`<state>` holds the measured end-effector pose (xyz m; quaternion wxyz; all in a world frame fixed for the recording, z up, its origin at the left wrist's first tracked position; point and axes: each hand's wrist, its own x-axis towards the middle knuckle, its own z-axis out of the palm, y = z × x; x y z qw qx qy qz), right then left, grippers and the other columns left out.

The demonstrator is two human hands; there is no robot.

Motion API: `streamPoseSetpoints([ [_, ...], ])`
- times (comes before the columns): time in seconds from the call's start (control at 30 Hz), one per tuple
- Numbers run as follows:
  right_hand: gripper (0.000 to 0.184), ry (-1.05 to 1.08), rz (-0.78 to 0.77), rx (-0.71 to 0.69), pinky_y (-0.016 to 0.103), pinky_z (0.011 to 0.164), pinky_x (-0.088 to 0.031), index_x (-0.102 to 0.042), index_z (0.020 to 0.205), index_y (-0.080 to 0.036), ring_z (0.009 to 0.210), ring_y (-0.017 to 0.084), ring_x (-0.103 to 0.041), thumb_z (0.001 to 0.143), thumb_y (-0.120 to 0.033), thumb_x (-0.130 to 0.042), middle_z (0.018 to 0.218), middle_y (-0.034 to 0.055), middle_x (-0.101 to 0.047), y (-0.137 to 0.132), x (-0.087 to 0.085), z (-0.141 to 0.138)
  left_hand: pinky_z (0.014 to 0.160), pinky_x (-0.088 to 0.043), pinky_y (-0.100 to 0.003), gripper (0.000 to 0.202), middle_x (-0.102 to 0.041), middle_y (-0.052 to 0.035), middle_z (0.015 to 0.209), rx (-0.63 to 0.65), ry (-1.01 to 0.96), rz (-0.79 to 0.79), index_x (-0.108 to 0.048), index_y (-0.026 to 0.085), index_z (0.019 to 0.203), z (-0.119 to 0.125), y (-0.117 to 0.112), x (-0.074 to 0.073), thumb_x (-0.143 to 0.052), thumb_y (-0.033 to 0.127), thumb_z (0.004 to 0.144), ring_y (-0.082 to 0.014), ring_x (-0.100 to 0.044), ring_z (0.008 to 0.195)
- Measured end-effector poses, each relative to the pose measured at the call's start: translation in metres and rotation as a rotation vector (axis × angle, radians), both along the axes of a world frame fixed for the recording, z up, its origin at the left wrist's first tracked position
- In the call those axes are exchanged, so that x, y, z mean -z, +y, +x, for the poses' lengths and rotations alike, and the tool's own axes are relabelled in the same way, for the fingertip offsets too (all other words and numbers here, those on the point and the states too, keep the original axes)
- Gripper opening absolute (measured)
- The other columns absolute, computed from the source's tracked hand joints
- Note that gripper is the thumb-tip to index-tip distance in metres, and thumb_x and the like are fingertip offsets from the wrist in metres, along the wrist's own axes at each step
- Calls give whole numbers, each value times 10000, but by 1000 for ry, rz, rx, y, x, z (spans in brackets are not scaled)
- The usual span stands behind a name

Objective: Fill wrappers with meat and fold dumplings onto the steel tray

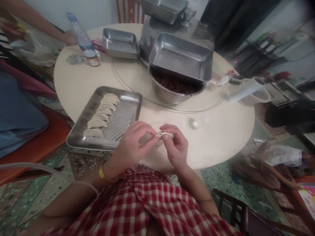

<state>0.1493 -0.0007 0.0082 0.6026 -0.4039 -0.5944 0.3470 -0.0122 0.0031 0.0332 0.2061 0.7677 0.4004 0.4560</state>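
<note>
Between my two hands, over the near edge of the table, is a pale dumpling [161,134]. My left hand [137,139] pinches its left end with thumb and fingertips. At the other end, my right hand [176,144] presses the wrapper between thumb and curled fingers, hiding part of it. Just left of my hands, a shallow metal tray [128,108] holds a column of several folded dumplings [101,110]. Beyond my hands stands a steel bowl [169,96] of dark filling [174,85], partly covered by a rectangular metal pan [180,60] resting on it.
A small white lump [194,123] lies right of my hands. Further back are another metal pan [120,44], a plastic bottle [82,39] and a large domed lid [150,36]. A white roll [248,88] and basket [258,96] stand right. Another person's arm [46,23] reaches in at upper left.
</note>
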Motion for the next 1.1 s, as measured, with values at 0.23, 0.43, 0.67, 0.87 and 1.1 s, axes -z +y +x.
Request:
streamPoseSetpoints([
  [0.23, 107, -14, -69, -40, 318, 792, -551, -672, 953, -256, 885, 159, -655, 858, -306, -666, 935, 21, -692, -3, -1, 5, 799, -508, -294, 52, -668, -15, 892, 31, -74, -143, -641, 211, 896, -3, 1, -3, -590, 219, 904, -143, -625, 860],
  [0.43, 49, -17, -13, -51, 329, 800, -554, -669, 905, -266, 881, 157, -655, 864, -290, -659, 914, 12, -693, -2, 0, 7, 728, -524, -266, 123, -698, -4, 866, 93, -81, -357, -709, 229, 889, -15, 7, -5, -593, 269, 893, -138, -646, 796],
  [0.67, 60, 4, -32, -74, 321, 807, -537, -675, 920, -270, 891, 151, -647, 862, -260, -660, 925, 9, -687, -3, 0, 6, 746, -510, -252, 107, -701, 2, 861, 116, 12, -282, -694, 218, 890, -18, 7, -8, -588, 229, 900, -127, -647, 811],
  [0.87, 56, -50, -36, -20, 333, 801, -547, -662, 896, -254, 903, 168, -646, 861, -297, -654, 923, 29, -684, 0, 1, 3, 796, -509, -290, 87, -692, -10, 886, 136, 114, -156, -661, 213, 888, -20, 6, -11, -577, 189, 890, -152, -640, 870],
  [1.1, 54, -141, -1, -64, 365, 873, -549, -677, 906, -266, 1002, 181, -646, 859, -285, -660, 1022, 39, -684, -1, -1, 1, 773, -494, -281, 97, -682, -4, 855, 132, 92, -201, -640, 216, 856, -21, 7, -12, -554, 208, 901, -149, -633, 830],
])
